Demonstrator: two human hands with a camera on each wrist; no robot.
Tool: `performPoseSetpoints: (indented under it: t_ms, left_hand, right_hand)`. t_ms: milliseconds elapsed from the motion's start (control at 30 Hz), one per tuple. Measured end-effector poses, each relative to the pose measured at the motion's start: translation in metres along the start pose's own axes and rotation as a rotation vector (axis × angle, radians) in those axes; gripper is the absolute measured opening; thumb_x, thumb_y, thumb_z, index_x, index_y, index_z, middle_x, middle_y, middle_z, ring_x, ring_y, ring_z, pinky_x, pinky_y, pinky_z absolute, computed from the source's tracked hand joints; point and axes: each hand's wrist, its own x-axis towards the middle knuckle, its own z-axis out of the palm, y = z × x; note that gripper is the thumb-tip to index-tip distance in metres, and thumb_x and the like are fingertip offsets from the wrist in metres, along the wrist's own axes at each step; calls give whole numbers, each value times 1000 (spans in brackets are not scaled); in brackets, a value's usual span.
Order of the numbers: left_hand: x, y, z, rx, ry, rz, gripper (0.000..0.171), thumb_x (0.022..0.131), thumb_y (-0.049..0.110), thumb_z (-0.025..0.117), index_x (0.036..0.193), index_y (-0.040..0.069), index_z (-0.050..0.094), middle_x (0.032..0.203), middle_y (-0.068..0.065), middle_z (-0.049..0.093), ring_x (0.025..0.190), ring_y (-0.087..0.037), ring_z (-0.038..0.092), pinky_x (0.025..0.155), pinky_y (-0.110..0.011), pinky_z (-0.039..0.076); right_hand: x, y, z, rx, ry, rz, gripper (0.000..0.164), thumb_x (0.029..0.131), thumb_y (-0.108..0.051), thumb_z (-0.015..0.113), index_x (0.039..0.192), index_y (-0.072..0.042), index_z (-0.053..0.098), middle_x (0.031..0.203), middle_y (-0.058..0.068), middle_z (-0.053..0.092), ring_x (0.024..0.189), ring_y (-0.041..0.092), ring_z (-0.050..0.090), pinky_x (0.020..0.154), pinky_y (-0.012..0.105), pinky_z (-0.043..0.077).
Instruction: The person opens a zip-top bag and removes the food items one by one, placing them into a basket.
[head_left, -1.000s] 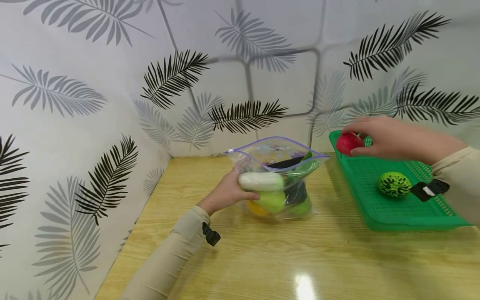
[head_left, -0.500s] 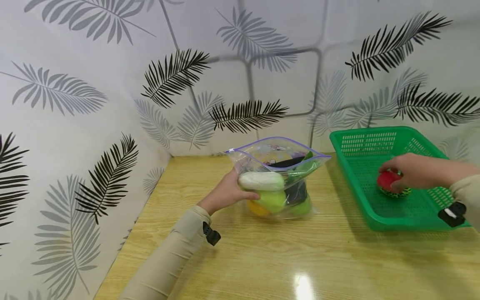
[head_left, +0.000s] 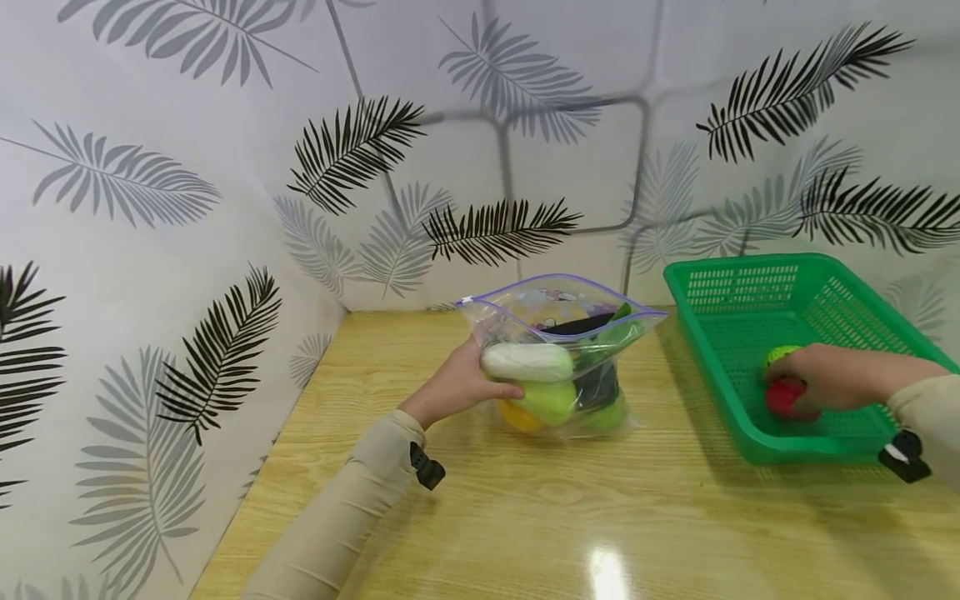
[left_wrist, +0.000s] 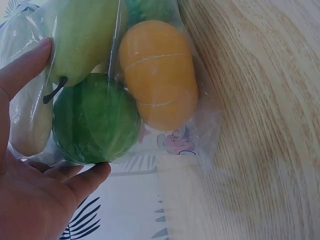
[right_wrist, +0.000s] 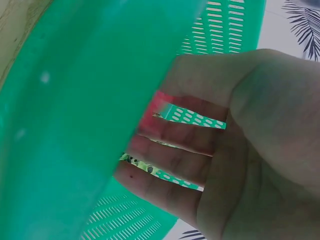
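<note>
A clear zip bag point(head_left: 592, 421) with a purple zip edge stands upright on the table, its mouth spread wide. My left hand point(head_left: 459, 385) grips its left side, thumb across the front. Inside are a white, long vegetable point(head_left: 527, 362), a green pear-shaped fruit point(left_wrist: 82, 45), a green round fruit point(left_wrist: 95, 120) and an orange fruit point(left_wrist: 160, 75). My right hand point(head_left: 840, 377) is down in the green basket point(head_left: 731, 417), fingers around a red round fruit point(head_left: 786, 400). Behind that hand, a yellow-green speckled fruit point(head_left: 780, 354) is partly covered. The basket wall hides the fingertips in the right wrist view.
The wooden table point(head_left: 525, 525) carries both bag and basket, the basket to the right of the bag. A leaf-patterned cloth wall point(head_left: 420, 67) rises close behind them and along the left side.
My right hand has carried the red fruit from above the basket's left rim down into it, then toward the near side of the speckled fruit. The left hand keeps its grip on the bag.
</note>
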Motion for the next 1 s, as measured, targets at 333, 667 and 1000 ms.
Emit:
performPoseSetpoints:
  t_ms: [333,667,1000]
  left_hand:
    - [-2,2,2,-21,-15,-21,123,70,37,93,161,37,11,150,-7,47,127,-23,54,111,-45,40]
    - [1,3,0,-12,-14,2,123,71,37,93,161,36,10,152,-6,46,132,-23,52,114,-45,38]
    - [-5,10,-1,0,-7,-5,121,72,32,93,162,30,12,148,-10,50,129,-25,53,113,-45,38]
  right_hand:
    - [5,-13,-13,-53,148,-56,33,90,-11,72,121,0,68,106,9,72,92,26,69,74,43,57]
    - [8,-110,-77,-148,455,-154,24,98,-10,61,116,-19,73,102,-6,73,55,1,44,56,26,39]
    - [47,-199,-100,-177,518,-359,27,102,-16,57,127,-18,67,117,-2,71,87,10,67,75,37,55]
